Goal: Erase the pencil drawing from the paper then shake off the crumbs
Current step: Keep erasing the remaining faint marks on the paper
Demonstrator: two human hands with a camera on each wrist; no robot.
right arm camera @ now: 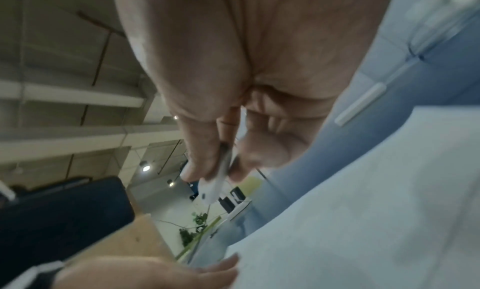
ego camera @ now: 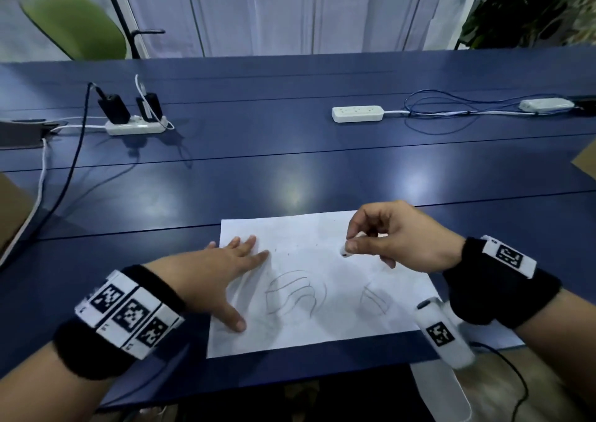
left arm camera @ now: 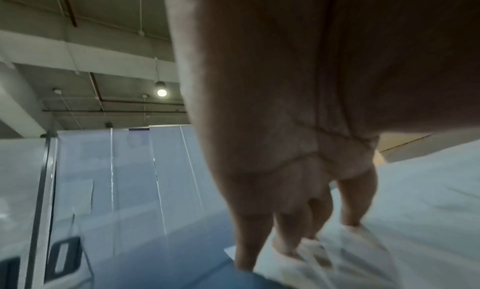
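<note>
A white sheet of paper [ego camera: 303, 325] lies near the front edge of the blue table [ego camera: 258, 170]. Grey pencil lines [ego camera: 295, 294] curve across its middle, with a fainter sketch [ego camera: 374, 300] to the right. My left hand [ego camera: 225, 270] lies flat with straight fingers on the paper's left side, pressing it down; the left wrist view shows its fingers [left arm camera: 285, 232] on the sheet [left arm camera: 415, 211]. My right hand [ego camera: 387, 241] hovers over the upper right of the paper and pinches a small white eraser [ego camera: 345, 251] between thumb and fingers. The eraser [right arm camera: 215, 188] sticks out below the fingertips.
Two white power strips [ego camera: 135, 126] [ego camera: 358, 113] with plugs and cables lie farther back on the table. A white adapter [ego camera: 545, 104] sits at the far right. Cardboard edges show at both sides. A green chair [ego camera: 74, 24] stands behind the table.
</note>
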